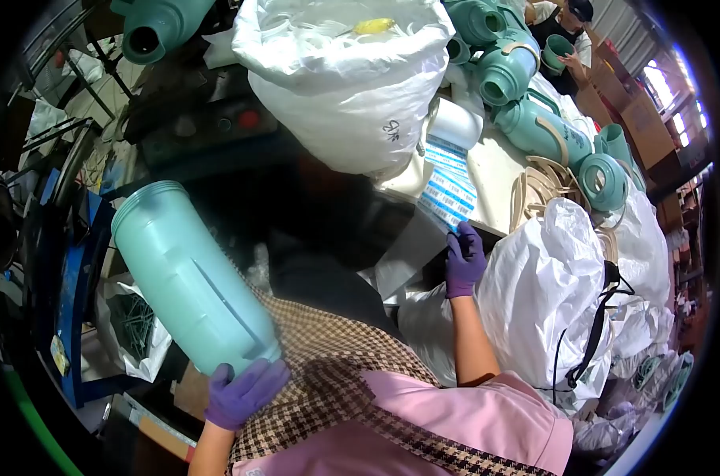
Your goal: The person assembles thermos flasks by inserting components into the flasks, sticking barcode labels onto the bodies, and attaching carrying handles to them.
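A large teal plastic bottle body (pixel 193 278) lies tilted across my lap, its threaded open end toward the upper left. My left hand (pixel 247 390), in a purple glove, holds it at its base. My right hand (pixel 464 260), also gloved in purple, pinches the lower edge of a strip of blue and white labels (pixel 449 194). The strip comes from a white roll (pixel 453 124) on the table, and pale backing paper (pixel 407 255) hangs below it.
A big white sack (pixel 344 103) of clear plastic parts stands ahead. Teal flasks (pixel 542 131) and beige straps (pixel 544 190) lie at the right, above white bags (pixel 546 293). A co-worker (pixel 562 40) holds a teal cup at the upper right. Blue metal frame (pixel 78 293) at left.
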### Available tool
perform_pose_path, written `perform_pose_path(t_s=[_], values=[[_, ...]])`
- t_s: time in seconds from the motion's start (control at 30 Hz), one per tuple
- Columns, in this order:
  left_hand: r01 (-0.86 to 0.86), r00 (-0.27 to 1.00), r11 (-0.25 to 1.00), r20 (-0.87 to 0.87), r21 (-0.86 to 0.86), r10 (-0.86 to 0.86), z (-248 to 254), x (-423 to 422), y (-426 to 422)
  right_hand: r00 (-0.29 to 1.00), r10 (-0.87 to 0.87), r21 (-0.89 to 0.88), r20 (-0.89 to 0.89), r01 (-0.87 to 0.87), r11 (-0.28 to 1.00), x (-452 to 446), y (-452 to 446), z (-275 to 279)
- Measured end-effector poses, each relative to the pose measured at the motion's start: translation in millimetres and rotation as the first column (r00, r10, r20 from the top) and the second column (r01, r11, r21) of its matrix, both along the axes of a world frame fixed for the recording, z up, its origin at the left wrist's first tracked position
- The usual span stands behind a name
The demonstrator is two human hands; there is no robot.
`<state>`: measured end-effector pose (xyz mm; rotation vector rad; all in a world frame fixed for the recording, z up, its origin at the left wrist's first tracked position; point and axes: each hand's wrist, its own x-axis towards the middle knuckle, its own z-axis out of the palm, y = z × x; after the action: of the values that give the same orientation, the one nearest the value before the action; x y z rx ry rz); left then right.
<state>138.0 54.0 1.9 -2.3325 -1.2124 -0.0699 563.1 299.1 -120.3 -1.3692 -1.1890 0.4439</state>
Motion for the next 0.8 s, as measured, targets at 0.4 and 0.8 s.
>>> perform_pose_path(t_s=[0.4, 0.8], values=[[-0.037, 0.999, 0.998, 0.035, 0.050, 0.036, -4.5, 2.3, -2.9, 0.986, -0.003, 0.061, 0.169, -0.007, 0.998, 5.8, 8.6, 38.6], [-0.042, 0.999, 0.998, 0.033, 0.051, 0.040, -2.2, 4.5, -2.8, 0.988, -0.052, 0.072, 0.147, 0.041, 0.997, 0.3, 18.3, 70.9]])
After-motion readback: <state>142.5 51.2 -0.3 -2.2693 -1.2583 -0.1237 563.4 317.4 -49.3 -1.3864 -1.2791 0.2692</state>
